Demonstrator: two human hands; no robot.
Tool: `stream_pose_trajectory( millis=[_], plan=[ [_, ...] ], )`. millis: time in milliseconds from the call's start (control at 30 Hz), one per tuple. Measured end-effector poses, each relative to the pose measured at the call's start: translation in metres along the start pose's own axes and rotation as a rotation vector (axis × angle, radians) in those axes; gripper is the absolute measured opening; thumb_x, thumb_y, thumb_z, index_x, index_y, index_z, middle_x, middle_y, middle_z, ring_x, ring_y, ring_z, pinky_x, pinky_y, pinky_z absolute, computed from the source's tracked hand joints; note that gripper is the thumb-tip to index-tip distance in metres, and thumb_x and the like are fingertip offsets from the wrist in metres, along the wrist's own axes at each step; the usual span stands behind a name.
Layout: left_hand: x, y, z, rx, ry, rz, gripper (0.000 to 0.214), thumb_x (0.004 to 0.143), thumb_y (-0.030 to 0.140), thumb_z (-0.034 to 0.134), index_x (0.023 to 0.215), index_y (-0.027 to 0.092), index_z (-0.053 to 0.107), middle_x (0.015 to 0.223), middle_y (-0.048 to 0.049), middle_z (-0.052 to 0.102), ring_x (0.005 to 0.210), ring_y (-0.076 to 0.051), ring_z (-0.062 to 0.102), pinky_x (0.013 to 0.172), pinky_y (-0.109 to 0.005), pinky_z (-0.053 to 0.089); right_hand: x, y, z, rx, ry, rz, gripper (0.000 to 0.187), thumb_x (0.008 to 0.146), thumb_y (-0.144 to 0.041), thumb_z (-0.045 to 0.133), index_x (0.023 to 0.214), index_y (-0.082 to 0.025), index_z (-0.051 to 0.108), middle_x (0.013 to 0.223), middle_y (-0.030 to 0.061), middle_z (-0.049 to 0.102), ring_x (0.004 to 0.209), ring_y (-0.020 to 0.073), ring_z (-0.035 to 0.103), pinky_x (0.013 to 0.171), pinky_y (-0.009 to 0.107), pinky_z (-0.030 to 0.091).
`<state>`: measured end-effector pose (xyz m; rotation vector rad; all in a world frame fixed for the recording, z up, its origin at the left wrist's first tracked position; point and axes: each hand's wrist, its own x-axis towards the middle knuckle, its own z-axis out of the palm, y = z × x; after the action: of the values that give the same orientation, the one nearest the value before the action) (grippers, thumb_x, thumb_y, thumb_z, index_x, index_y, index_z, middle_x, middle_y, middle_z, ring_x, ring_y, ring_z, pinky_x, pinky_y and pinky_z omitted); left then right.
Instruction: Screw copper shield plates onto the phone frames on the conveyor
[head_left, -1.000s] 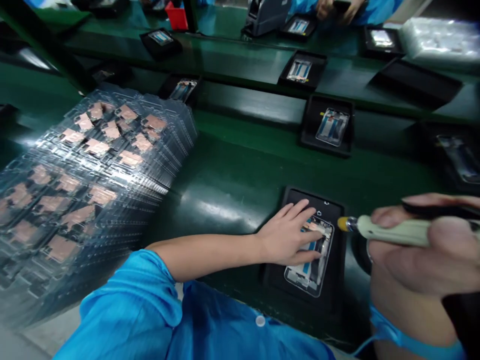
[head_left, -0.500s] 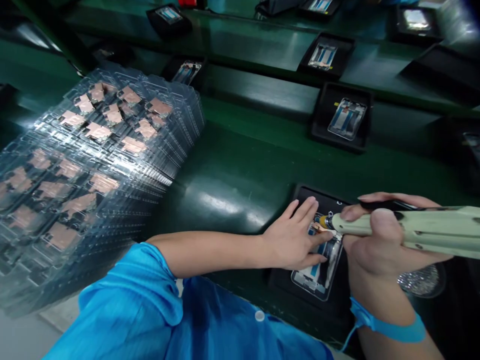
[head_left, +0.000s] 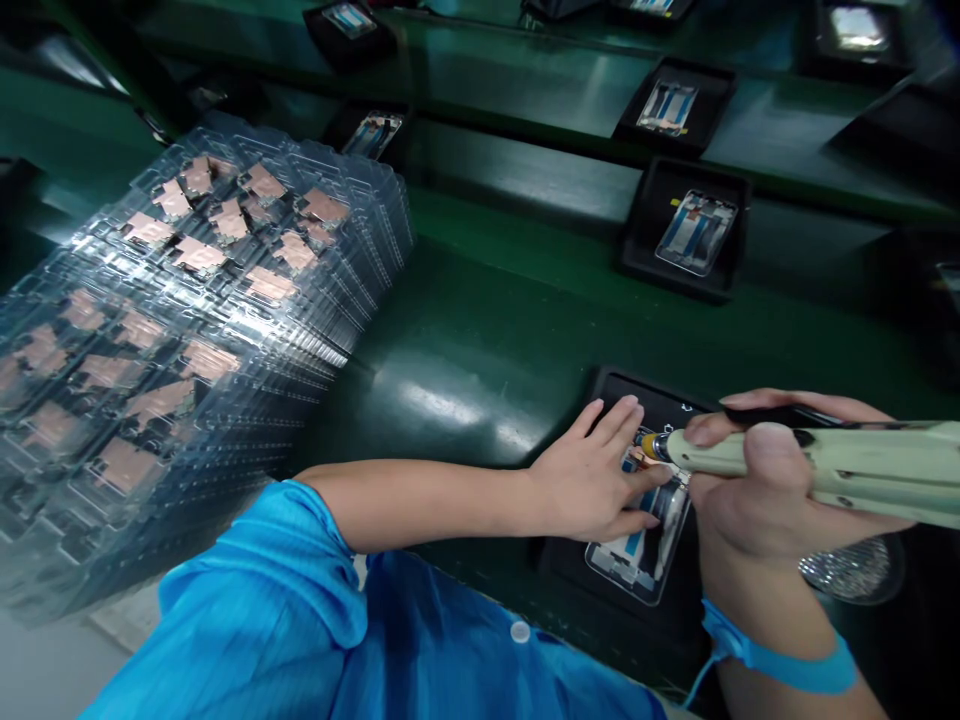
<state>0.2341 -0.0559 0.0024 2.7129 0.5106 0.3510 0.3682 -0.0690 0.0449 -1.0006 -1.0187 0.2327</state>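
My left hand (head_left: 589, 480) lies on a smartphone frame (head_left: 637, 565) with its fingers spread, pressing on the frame's upper part. The frame sits in a black tray (head_left: 645, 392) on a green conveyor belt (head_left: 480, 310). My right hand (head_left: 765, 485) grips a pale green electric screwdriver (head_left: 817, 462). The screwdriver's gold-coloured tip (head_left: 656, 447) meets the frame beside my left fingers. My hands hide the frame's upper part, and the exact contact point is hard to see.
A tall stack of clear plastic trays (head_left: 202, 300) holding copper-coloured parts stands left of my arm. Further black trays with phone frames (head_left: 694, 232) ride the belt beyond. A round glittery silver object (head_left: 851, 568) lies under my right hand.
The screwdriver has swung left from beside the frame and its tip now sits over the frame. The belt's trays appear higher and further right in view.
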Motion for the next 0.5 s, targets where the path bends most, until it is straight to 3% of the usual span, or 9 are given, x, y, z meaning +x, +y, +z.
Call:
stream_pose_trajectory(
  millis=[500],
  plan=[
    [-0.0054, -0.0030, -0.0072, -0.005, -0.004, 0.035, 0.057, 0.096, 0.052, 0.063, 0.145, 0.024, 0.060, 0.160, -0.0195, 0.041, 0.154, -0.042, 0.028, 0.121, -0.062, 0.026, -0.0055, -0.0058, -0.0003, -0.089, -0.013, 0.138, 0.034, 0.078, -0.029, 0.081, 0.102, -0.020, 0.059, 0.084, 0.0002, 0.066, 0.054, 0.0153, 0.060, 0.056, 0.034, 0.056]
  ],
)
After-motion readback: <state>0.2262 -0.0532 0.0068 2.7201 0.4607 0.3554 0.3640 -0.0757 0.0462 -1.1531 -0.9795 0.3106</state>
